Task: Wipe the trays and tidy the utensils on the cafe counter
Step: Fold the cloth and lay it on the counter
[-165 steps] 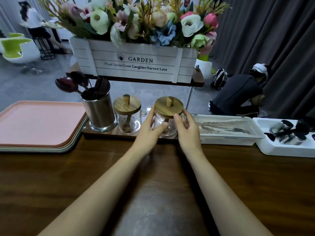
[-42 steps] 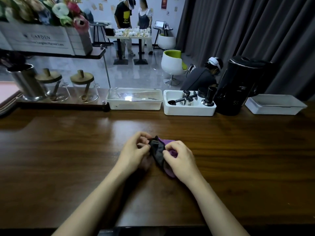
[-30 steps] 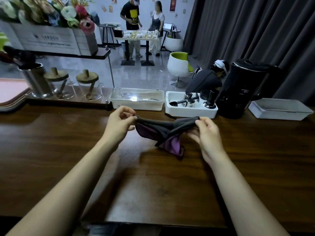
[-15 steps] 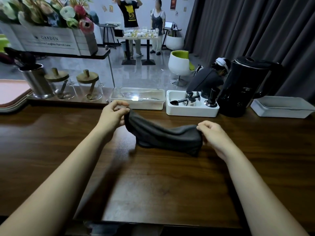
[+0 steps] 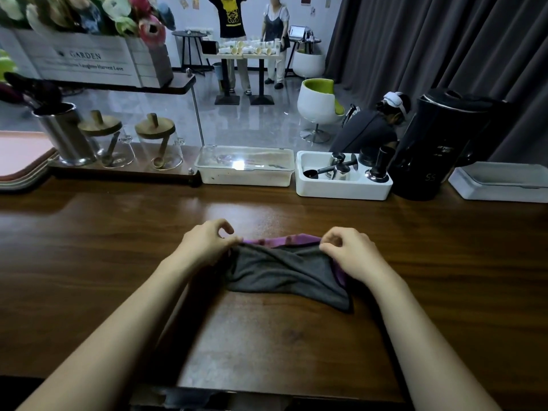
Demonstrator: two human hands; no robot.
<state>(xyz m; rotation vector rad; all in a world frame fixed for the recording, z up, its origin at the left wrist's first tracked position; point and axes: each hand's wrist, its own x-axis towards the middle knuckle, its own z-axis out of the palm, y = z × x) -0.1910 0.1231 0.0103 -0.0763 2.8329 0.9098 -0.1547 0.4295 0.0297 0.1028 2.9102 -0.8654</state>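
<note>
A grey cloth with a purple underside (image 5: 284,269) lies folded on the dark wooden counter (image 5: 118,262). My left hand (image 5: 207,243) pinches its far left corner and my right hand (image 5: 348,250) pinches its far right corner. A stack of pink trays (image 5: 20,161) sits at the far left edge. A steel cup of dark spoons (image 5: 63,133) and two glass jars with wooden lids (image 5: 160,143) stand along the back. A lidded clear box of cutlery (image 5: 244,166) and a white tray of metal utensils (image 5: 341,179) sit beside them.
A black kettle (image 5: 444,146) and a white lidded container (image 5: 501,182) stand at the back right. A white flower box (image 5: 86,57) rests on a raised shelf at the back left. People stand and sit beyond the counter.
The view swung right from the jars to the counter's middle. I picked up the bunched cloth, stretched it out between both hands, then lowered it flat onto the counter, nearer to me.
</note>
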